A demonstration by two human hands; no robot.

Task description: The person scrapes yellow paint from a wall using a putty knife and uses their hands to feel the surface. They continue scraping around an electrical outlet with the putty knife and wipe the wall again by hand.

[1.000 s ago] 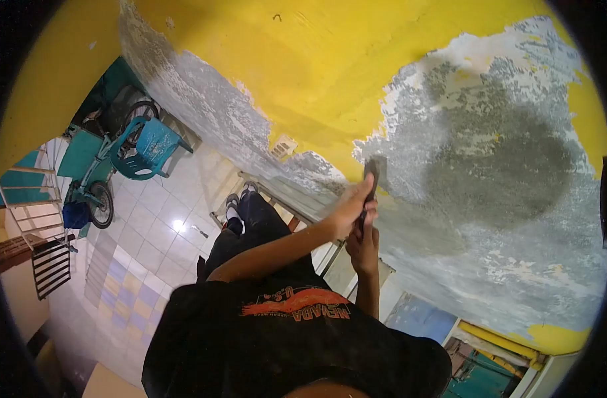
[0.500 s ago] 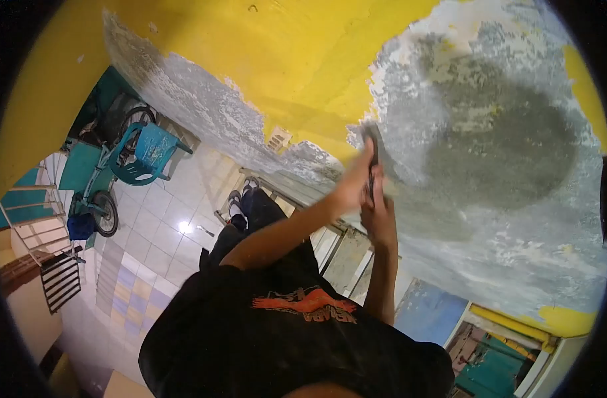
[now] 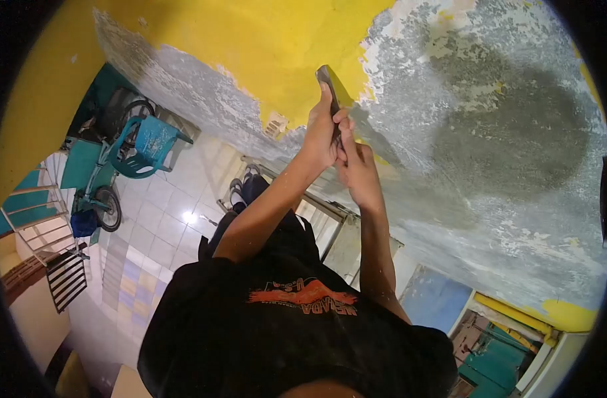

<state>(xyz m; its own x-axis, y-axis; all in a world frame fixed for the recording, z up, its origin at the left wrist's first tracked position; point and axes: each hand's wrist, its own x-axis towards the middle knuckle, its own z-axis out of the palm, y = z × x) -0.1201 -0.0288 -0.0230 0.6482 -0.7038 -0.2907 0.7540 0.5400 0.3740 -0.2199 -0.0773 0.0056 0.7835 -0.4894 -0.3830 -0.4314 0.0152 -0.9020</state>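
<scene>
In the head view, taken as a clock face, both bare hands meet just past twelve o'clock, on a dark, flat hand tool (image 3: 333,106). The left hand (image 3: 320,136) is closed around the tool, its thumb laid up along the face toward the upper end. The right hand (image 3: 358,169) comes in from the five o'clock side, its fingers closed narrowly at the tool's lower part. The tool slants slightly, its upper end toward eleven o'clock, over the yellow paint of the wall (image 3: 277,40); whether its edge touches the surface cannot be told.

From one to three o'clock the wall turns to bare, mottled grey (image 3: 409,132), with a darker patch (image 3: 509,142) between two and three. A small pale vent (image 3: 275,125) sits at eleven.

Toward ten o'clock stands a teal plastic chair (image 3: 154,142), a bicycle (image 3: 108,205) just beside it at nine, both on pale floor tiles (image 3: 164,229). A black slatted rack (image 3: 67,278) is near eight. The person's shoes (image 3: 237,192) show between nine and ten, and their black printed shirt (image 3: 290,331) fills six. Near four are a blue panel (image 3: 436,298) and a yellow pipe (image 3: 512,315).
</scene>
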